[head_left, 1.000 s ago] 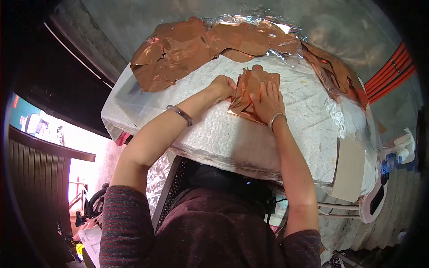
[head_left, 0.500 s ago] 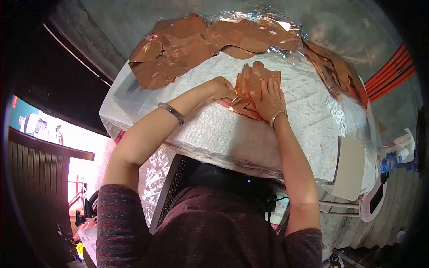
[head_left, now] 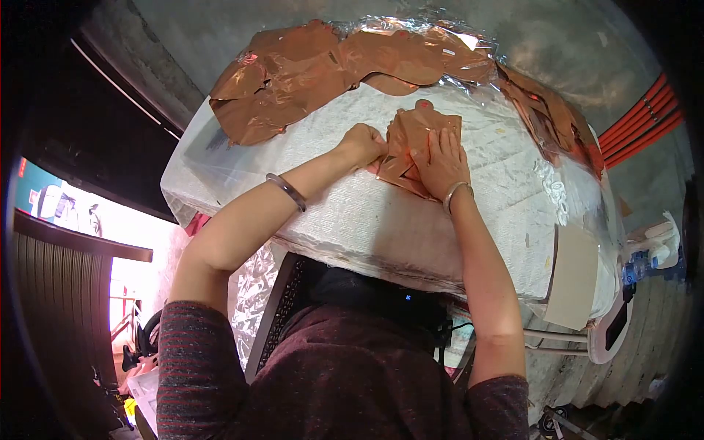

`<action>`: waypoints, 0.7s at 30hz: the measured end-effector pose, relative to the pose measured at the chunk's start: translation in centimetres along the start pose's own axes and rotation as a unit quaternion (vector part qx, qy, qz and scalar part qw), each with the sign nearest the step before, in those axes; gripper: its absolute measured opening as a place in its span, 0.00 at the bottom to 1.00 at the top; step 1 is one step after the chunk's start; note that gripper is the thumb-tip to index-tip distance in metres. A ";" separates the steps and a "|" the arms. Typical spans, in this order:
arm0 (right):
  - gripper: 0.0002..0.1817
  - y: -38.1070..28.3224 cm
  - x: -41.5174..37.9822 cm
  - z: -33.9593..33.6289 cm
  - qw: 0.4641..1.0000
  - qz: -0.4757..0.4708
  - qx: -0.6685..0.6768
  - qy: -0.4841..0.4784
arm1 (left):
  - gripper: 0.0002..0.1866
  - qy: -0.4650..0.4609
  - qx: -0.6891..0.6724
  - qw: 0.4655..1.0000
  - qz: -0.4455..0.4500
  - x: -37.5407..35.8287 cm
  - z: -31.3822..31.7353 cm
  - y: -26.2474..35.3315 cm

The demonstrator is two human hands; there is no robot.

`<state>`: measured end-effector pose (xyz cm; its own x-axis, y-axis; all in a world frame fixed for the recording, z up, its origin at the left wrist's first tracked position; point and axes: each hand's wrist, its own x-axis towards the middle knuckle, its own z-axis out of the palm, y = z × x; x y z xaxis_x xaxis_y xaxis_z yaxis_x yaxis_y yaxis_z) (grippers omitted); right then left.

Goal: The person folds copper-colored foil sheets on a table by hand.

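Note:
A flat copper-coloured foil balloon [head_left: 411, 132], with a red-marked tab at its top, lies on the white cloth cover in front of me. My left hand [head_left: 364, 147] is closed at its left edge, thumb and fingers pinching the foil there. My right hand [head_left: 443, 165] lies flat over its right half, fingers stretched out and pressing it down. Between the hands the lower part of the foil is creased, with a small dark fold near my right palm.
More flat copper foil balloons [head_left: 293, 88] and clear plastic film [head_left: 381, 26] lie along the table's far edge. Others [head_left: 546, 117] hang over the right side. A cardboard piece [head_left: 573, 279] sits at the right edge, near a plastic bottle [head_left: 636, 268]. White cloth [head_left: 330, 213] covers the table.
The lower left corner of the foil balloon, raised and shiny before, now lies flatter. My left hand has shifted very slightly; my right hand stays in place.

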<state>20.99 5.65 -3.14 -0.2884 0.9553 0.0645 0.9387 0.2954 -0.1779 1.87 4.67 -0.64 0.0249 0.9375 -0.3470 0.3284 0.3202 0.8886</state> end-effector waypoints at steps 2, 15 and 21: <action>0.39 0.0 0.0 0.0 1.000 -0.001 0.004 0.000 | 0.04 0.014 -0.001 0.999 0.031 1.0 0.1 -0.8; 0.40 0.2 0.0 0.3 1.000 -0.011 0.019 0.015 | 0.02 -0.074 0.045 0.996 -0.038 2.2 -0.7 1.9; 0.40 0.2 0.0 0.2 1.000 -0.009 0.021 0.015 | 0.03 -0.076 0.012 0.996 -0.035 2.2 -0.8 1.9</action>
<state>21.12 5.68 -3.40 -0.2984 0.9495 0.0967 0.9248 0.3127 -0.2167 1.83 7.42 0.55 0.1436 0.8810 -0.4509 0.3571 0.3788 0.8538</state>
